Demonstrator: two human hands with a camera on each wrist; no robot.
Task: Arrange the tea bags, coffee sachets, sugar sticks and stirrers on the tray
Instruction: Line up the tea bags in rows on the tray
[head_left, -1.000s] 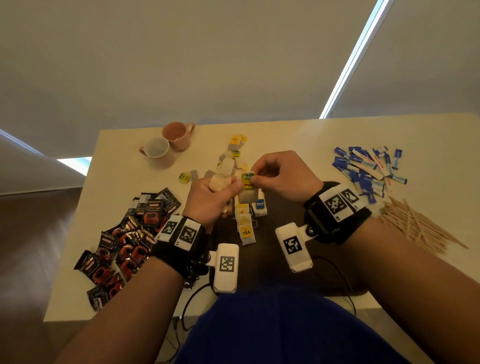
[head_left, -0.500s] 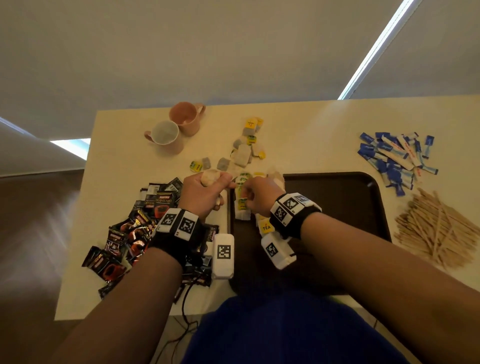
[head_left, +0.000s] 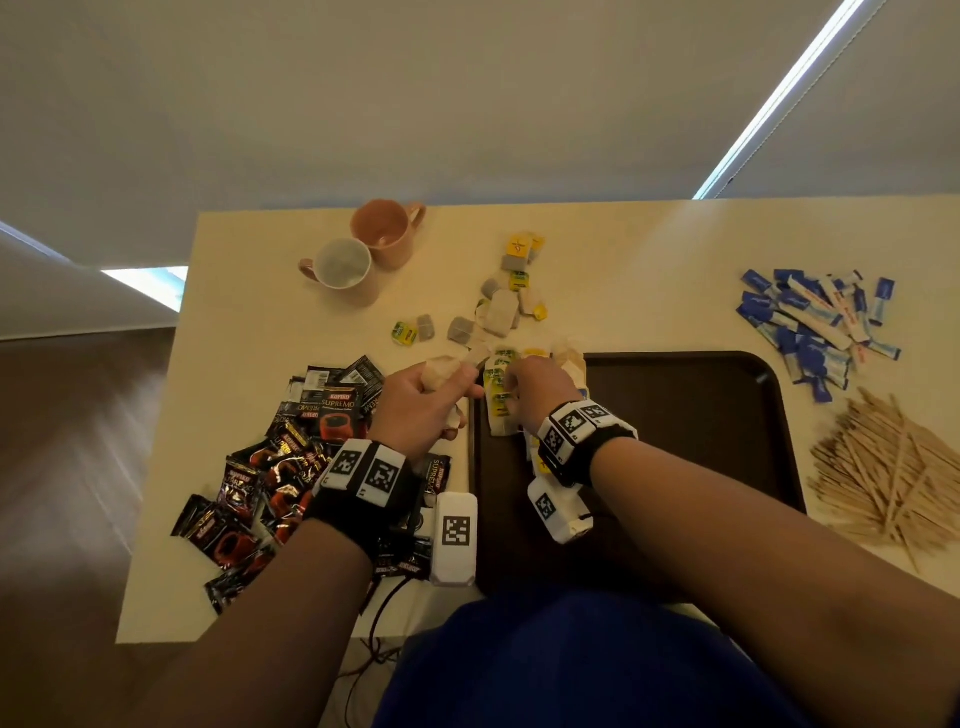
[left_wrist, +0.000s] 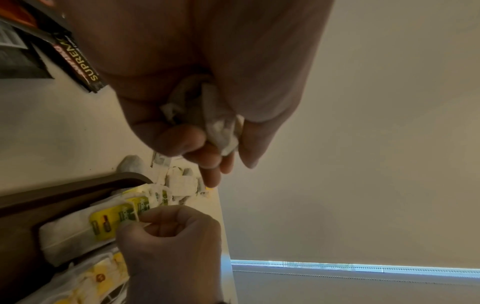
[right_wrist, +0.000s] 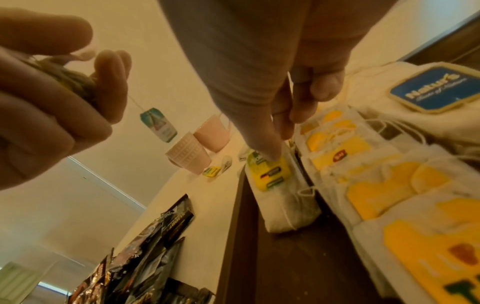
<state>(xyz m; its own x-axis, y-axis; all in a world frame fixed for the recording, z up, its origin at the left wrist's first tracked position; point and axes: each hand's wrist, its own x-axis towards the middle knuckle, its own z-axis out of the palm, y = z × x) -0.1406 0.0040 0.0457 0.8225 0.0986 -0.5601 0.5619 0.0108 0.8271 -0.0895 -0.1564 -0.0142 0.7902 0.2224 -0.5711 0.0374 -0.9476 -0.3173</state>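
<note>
Yellow-tagged tea bag (right_wrist: 272, 176) under R hand (head_left: 535, 387); "SUPREMO" sachets (head_left: 332, 410) nearby.

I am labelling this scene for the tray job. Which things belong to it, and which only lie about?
For the job:
tray
tea bags
coffee sachets
sugar sticks
stirrers

Lying about:
pink mug
pale mug

Left hand (head_left: 423, 397) clenched, right hand (head_left: 537, 387) pinching
</note>
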